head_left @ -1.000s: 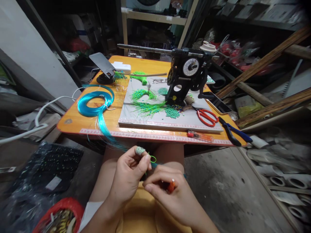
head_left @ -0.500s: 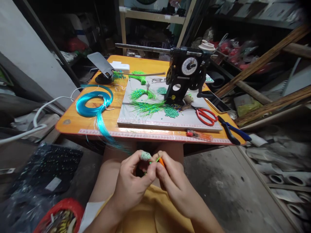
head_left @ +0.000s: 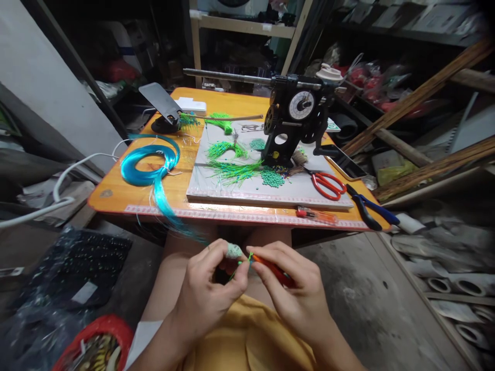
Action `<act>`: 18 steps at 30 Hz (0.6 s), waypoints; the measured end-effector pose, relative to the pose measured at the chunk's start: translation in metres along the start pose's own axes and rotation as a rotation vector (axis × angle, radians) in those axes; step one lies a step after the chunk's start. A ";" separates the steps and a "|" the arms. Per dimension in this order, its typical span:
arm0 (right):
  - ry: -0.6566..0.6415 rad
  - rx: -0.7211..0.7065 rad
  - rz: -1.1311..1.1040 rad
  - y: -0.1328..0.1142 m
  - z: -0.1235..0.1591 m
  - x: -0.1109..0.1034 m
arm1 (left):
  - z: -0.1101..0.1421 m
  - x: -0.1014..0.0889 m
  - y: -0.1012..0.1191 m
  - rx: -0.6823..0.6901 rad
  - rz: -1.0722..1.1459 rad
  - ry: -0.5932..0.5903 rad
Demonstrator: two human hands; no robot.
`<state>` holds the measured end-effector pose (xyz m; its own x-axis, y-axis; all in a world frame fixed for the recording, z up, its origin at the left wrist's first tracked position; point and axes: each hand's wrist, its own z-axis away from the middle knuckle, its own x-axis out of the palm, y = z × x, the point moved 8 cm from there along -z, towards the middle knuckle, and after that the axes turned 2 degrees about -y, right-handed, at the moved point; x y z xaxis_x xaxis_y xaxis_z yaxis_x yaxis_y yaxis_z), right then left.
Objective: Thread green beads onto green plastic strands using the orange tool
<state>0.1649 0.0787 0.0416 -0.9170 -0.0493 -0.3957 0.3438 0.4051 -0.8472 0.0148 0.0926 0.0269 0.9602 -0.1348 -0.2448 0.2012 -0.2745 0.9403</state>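
Observation:
Over my lap, my left hand is closed in a pinch on a thin bright-green line; a pale speckled wrap covers one of its fingertips. My right hand is wrapped round a slim orange-handled tool, whose kind I cannot make out. The tool's front end points left and meets the green line, which looks looped or bunched there. A small gap separates the two hands. A blue-teal strand bundle hangs over the table edge toward my left hand.
On the orange table, a board bears green line bundles, green beads and a black geared device with a dial. Red-handled scissors, pliers and an orange lighter lie right. A red basin stands lower left.
The wide green loop has shrunk to a small bunch between the hands. My right hand has risen and turned, with the orange tool now pointing left; my left hand moved slightly right.

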 end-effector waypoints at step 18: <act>-0.143 -0.228 -0.024 -0.016 -0.003 0.000 | -0.001 0.006 -0.010 -0.201 0.292 -0.127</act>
<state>0.1586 0.0747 0.0565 -0.8807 -0.1834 -0.4367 0.2531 0.5970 -0.7613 0.0187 0.0957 0.0161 0.9536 -0.2999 0.0246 -0.0309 -0.0162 0.9994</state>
